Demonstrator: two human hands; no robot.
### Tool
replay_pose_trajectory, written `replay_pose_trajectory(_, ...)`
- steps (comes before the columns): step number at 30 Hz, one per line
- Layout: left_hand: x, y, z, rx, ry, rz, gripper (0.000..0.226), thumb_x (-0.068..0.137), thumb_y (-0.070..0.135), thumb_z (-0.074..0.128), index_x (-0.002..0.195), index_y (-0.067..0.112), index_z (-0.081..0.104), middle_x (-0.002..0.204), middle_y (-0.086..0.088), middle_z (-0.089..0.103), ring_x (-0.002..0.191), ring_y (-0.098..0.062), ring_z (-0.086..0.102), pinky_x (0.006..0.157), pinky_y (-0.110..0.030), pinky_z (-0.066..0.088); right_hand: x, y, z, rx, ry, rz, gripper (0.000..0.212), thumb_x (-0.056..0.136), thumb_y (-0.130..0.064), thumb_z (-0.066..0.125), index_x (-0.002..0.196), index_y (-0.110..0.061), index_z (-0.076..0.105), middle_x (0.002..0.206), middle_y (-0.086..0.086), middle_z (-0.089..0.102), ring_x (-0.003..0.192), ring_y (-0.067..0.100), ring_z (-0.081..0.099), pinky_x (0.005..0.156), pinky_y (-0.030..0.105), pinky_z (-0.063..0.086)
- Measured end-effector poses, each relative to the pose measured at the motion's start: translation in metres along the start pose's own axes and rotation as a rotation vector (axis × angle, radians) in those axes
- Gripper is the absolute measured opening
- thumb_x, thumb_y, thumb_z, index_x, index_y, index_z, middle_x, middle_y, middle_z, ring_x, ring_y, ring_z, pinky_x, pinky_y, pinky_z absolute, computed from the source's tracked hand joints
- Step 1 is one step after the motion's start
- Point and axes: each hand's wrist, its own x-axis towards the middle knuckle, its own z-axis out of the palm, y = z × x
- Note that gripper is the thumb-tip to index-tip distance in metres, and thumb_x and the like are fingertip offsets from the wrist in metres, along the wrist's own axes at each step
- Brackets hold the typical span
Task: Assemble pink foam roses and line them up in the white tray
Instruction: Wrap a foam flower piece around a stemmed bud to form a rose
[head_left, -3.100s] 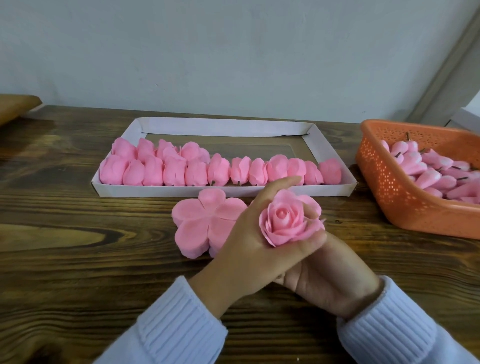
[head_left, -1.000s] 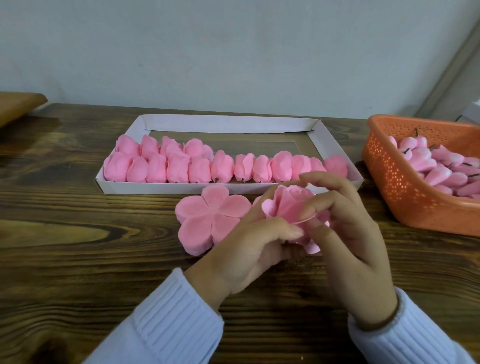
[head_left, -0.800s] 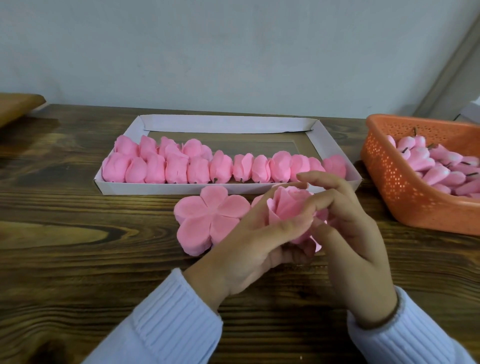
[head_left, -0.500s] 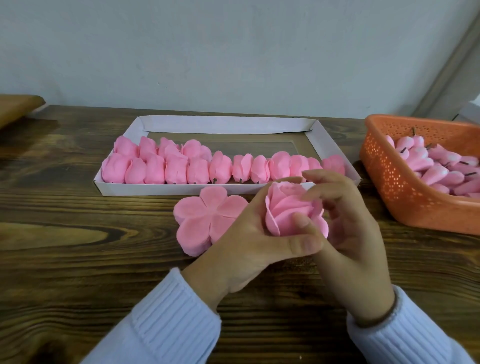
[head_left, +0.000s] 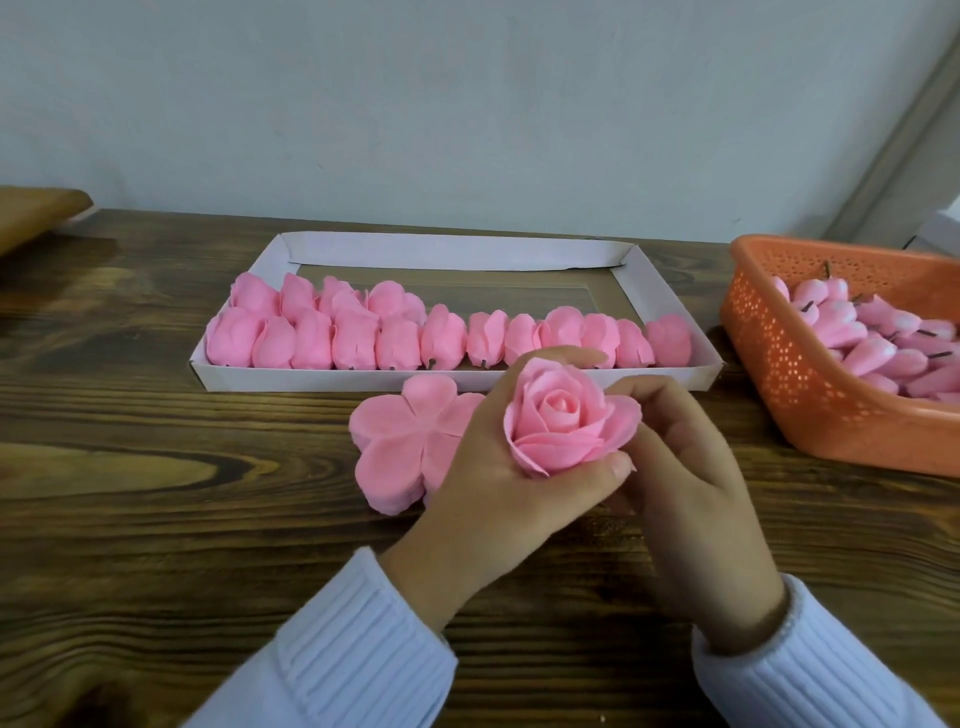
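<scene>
Carefully, the left hand (head_left: 498, 488) is gripping a pink foam rose (head_left: 563, 421) by its base, bloom up, seemingly for a check; the right hand (head_left: 696, 483) is curling against an outer petal (head_left: 623, 418), its hold impossible to tell. A flat petal piece (head_left: 400, 447) is lying just beside them on the bench (head_left: 156, 519), probably awaiting a bud (head_left: 878, 353) from the orange basket (head_left: 810, 410). Finished roses (head_left: 447, 338) are lining the white tray (head_left: 311, 380) just beyond.

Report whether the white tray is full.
Not full: roses line the white tray near its front wall; the far strip is bare.
</scene>
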Motion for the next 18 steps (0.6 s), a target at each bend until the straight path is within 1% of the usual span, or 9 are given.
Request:
replay_pose_trajectory(2,0.0,0.001,0.0,0.026,0.025,0.05,0.044,0.072,-0.004,0.071,0.109,0.014,0.056,0.089,0.004,0.068,0.078,-0.007,0.068,0.065,-0.021,0.056,0.0,0.0,0.0,0.038,0.032,-0.043,0.005,0.085,-0.019,0.058,0.085,-0.016,0.062,0.071,0.007,0.06,0.057,0.017,0.049,0.047,0.023,0.04)
replay_pose_trajectory(3,0.0,0.002,0.0,0.054,0.037,0.067,0.045,0.073,-0.005,0.072,0.108,0.016,0.055,0.088,0.01,0.067,0.077,-0.003,0.067,0.064,-0.016,0.054,-0.001,-0.003,0.0,0.046,0.049,-0.117,0.004,0.085,-0.018,0.059,0.084,-0.02,0.062,0.073,0.003,0.06,0.059,0.014,0.05,0.048,0.022,0.041)
replay_pose_trajectory(4,0.001,0.002,-0.001,0.094,0.056,0.076,0.047,0.073,-0.005,0.074,0.108,0.02,0.055,0.086,0.013,0.066,0.075,0.001,0.066,0.063,-0.014,0.053,-0.001,-0.006,0.0,0.022,0.06,-0.226,0.007,0.084,-0.016,0.059,0.084,-0.023,0.061,0.075,0.0,0.059,0.062,0.01,0.051,0.052,0.02,0.042)
replay_pose_trajectory(6,0.002,-0.001,-0.001,0.133,0.087,0.064,0.053,0.072,-0.005,0.078,0.107,0.026,0.054,0.083,0.015,0.063,0.069,0.001,0.063,0.058,-0.017,0.054,-0.002,-0.012,-0.002,-0.131,0.033,-0.46,0.012,0.084,-0.012,0.055,0.088,-0.023,0.058,0.083,-0.001,0.055,0.071,0.012,0.052,0.062,0.021,0.044)
replay_pose_trajectory(8,0.003,-0.003,0.0,0.13,0.115,0.036,0.056,0.068,-0.001,0.08,0.105,0.03,0.054,0.082,0.012,0.063,0.067,-0.002,0.062,0.057,-0.025,0.056,-0.003,-0.013,-0.003,-0.342,-0.007,-0.598,0.013,0.085,-0.01,0.055,0.088,-0.022,0.058,0.095,-0.002,0.055,0.083,0.02,0.054,0.069,0.028,0.044)
replay_pose_trajectory(10,0.005,-0.006,0.0,0.123,0.141,0.017,0.054,0.063,0.006,0.076,0.104,0.032,0.054,0.082,0.01,0.063,0.07,-0.006,0.063,0.058,-0.029,0.056,-0.002,-0.013,-0.002,-0.467,-0.031,-0.612,0.016,0.085,-0.01,0.057,0.088,-0.025,0.063,0.105,-0.006,0.055,0.09,0.022,0.055,0.075,0.03,0.044)
replay_pose_trajectory(12,0.006,-0.008,0.0,0.094,0.153,0.013,0.051,0.062,0.006,0.072,0.103,0.029,0.054,0.083,0.008,0.063,0.075,-0.01,0.064,0.059,-0.031,0.056,-0.002,-0.012,0.0,-0.54,-0.047,-0.611,0.015,0.084,-0.011,0.058,0.091,-0.023,0.065,0.109,0.002,0.054,0.093,0.021,0.056,0.079,0.028,0.043)
replay_pose_trajectory(14,0.006,-0.009,0.0,0.079,0.156,0.013,0.05,0.062,0.005,0.072,0.103,0.027,0.054,0.086,0.005,0.064,0.079,-0.013,0.065,0.06,-0.031,0.055,-0.001,-0.012,0.0,-0.57,-0.042,-0.613,0.013,0.084,-0.013,0.058,0.094,-0.02,0.065,0.111,0.006,0.054,0.093,0.022,0.057,0.08,0.029,0.044)
replay_pose_trajectory(18,0.006,-0.009,0.0,0.08,0.151,0.01,0.048,0.064,0.008,0.072,0.102,0.032,0.054,0.082,0.01,0.064,0.074,-0.006,0.064,0.058,-0.025,0.053,-0.001,-0.012,-0.001,-0.588,-0.039,-0.623,0.012,0.085,-0.012,0.058,0.093,-0.017,0.066,0.112,0.006,0.053,0.094,0.021,0.057,0.082,0.026,0.043)
